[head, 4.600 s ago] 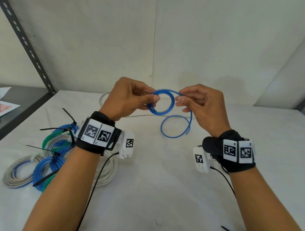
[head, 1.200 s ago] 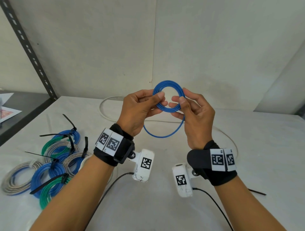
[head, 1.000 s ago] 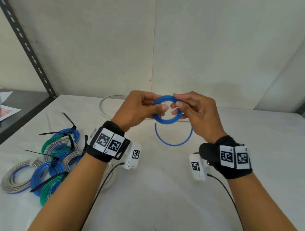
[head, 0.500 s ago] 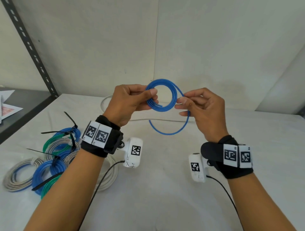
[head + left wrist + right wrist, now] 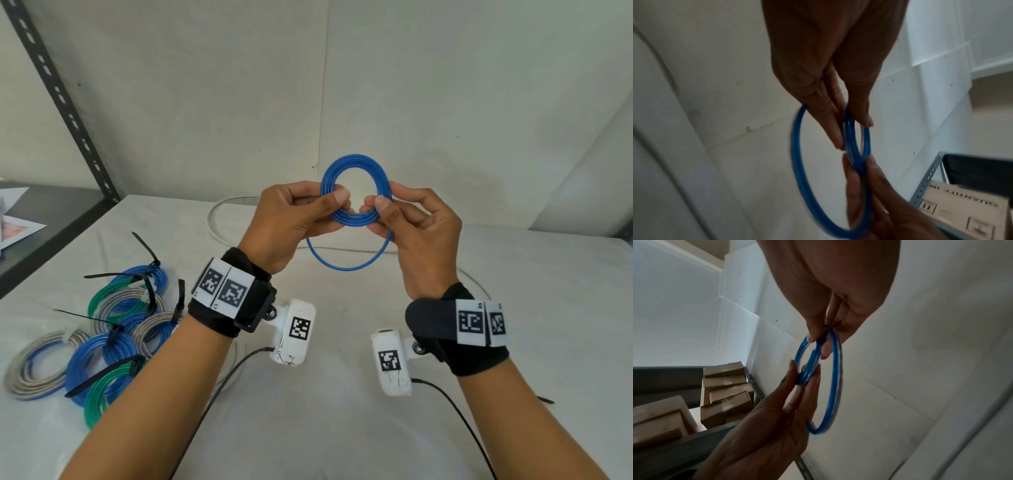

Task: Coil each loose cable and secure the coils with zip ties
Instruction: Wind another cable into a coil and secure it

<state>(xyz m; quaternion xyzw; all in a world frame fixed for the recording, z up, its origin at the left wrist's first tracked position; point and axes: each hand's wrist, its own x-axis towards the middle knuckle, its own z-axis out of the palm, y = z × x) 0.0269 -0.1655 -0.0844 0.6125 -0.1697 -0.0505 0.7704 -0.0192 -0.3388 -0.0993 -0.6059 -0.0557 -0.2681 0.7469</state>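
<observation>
Blue cable coil held upright above the table

The blue cable (image 5: 356,192) is pinched by the left hand (image 5: 291,222) and right hand (image 5: 419,236); its ring faces the camera, one loose loop hanging below.

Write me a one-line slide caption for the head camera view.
Both hands, left hand and right hand, pinch a half-wound blue cable coil above the table, zip-tied coils lying at left.

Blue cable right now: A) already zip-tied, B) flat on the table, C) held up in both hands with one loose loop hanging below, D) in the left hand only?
C: the left hand and right hand both pinch the blue cable above the table, with one loose loop hanging below and no tie on it.
</observation>
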